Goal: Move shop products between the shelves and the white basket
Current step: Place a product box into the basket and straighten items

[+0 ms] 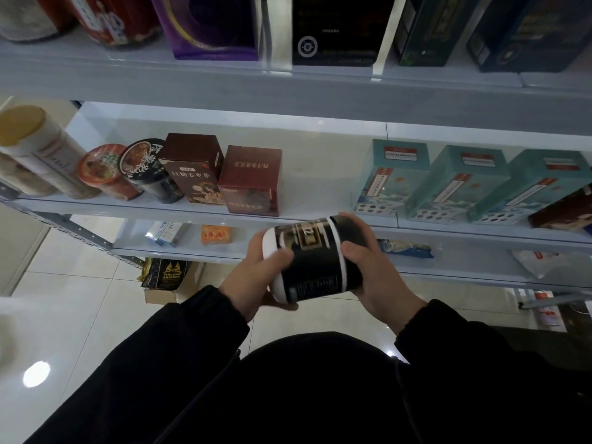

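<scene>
Reference landmark: middle white shelf board.

On the shelf, far left end: tall cream cylindrical canister with tan lid, leaning. Next right of it, a red paper noodle cup, then a black noodle cup with printed lid; the two cups touch. Next right, a dark brown upright carton with pale lettering, and a maroon square box against its right side. The mid part of the shelf is bare. At the right end stand three teal rectangular boxes with red labels in a row, side by side.

Below the shelf, left: an open cardboard carton on the tiled floor holds a black and gold bag. On the board just beneath: small blue and white boxes and an orange packet.

Above the shelf: a purple box and a black box stand on the upper board.

Task item: black cylindrical can with white end bands, held in the air in front of the shelf's front edge, lying tilted, one end toward the shelf.

Left hand: fingers curled under the can's left end, thumb over the top. Right hand: wrapped around the can's right end, thumb on the black body, fingertips over the far rim. Both forearms in black sleeves.
</scene>
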